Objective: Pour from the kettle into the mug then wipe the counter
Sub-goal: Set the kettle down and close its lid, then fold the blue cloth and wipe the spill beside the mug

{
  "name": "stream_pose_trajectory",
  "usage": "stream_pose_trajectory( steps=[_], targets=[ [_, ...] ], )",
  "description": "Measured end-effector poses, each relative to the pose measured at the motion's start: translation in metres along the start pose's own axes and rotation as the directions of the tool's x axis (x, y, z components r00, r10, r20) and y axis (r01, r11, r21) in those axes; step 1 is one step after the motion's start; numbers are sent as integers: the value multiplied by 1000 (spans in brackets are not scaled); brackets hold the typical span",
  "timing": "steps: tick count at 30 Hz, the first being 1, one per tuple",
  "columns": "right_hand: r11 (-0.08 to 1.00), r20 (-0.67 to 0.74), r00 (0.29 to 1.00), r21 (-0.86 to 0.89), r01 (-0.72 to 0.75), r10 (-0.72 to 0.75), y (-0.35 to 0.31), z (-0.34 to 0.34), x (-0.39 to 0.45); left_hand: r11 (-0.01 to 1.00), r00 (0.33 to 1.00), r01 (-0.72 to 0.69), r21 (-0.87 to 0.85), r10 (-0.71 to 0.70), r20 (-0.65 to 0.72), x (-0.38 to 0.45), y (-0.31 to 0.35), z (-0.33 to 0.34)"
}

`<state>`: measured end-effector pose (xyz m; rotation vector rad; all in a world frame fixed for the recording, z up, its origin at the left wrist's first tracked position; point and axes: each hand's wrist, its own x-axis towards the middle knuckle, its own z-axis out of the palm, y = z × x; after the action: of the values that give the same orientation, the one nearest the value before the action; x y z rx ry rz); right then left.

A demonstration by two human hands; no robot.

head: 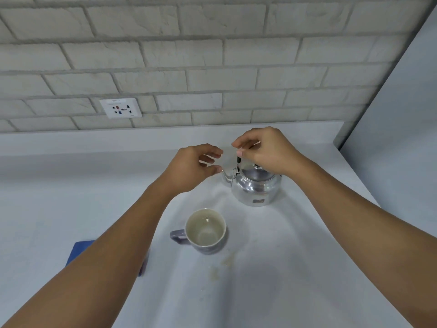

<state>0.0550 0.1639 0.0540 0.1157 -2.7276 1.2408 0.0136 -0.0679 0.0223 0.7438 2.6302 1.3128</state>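
Half the blue cloth [80, 250] hides under the left forearm; right hand [264, 150] fingers curl over the kettle [254, 188] handle, grip unclear

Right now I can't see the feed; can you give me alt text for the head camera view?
The right hand closes on the handle of a shiny metal kettle standing on a pale counter, while the left hand hovers open by its spout. An empty mug stands nearer, small spill marks beside it, and a blue cloth lies partly under the left forearm.
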Motion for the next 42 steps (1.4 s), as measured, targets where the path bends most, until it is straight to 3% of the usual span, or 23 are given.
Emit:
stream_pose_trajectory(
  steps=[10, 14, 20, 25, 29, 32, 37, 42],
  targets=[
    [994, 124, 991, 91, -66, 54, -95, 138, -50, 983, 983, 182, 36, -183, 26, -133, -82, -106],
    [973, 152, 977, 155, -171, 147, -117, 203, -64, 957, 958, 279, 78, -283, 45, -173, -129, -133],
    [967, 236, 942, 29, -252, 239, -119, 281, -78, 912, 928, 344, 224, -366, 66, -217, -191, -141],
    [944, 286, 900, -121, -307, 330, -105, 325, -92, 891, 901, 409, 199, -429, 70, -241, -224, -129],
    [926, 219, 927, -293, -236, 305, -97, 344, -98, 886, 924, 372, 276, -383, -14, -252, -234, -117],
    [925, 197, 938, -314, -214, 284, -96, 348, -100, 889, 935, 354, 291, -347, -78, -254, -236, -114],
    [941, 173, 935, -193, -276, 310, -96, 349, -105, 909, 959, 284, 304, -264, -105, -254, -236, -112],
    [942, 130, 934, 2, -336, 333, -98, 343, -109, 913, 949, 310, 264, -280, -145, -255, -235, -116]
  ],
)
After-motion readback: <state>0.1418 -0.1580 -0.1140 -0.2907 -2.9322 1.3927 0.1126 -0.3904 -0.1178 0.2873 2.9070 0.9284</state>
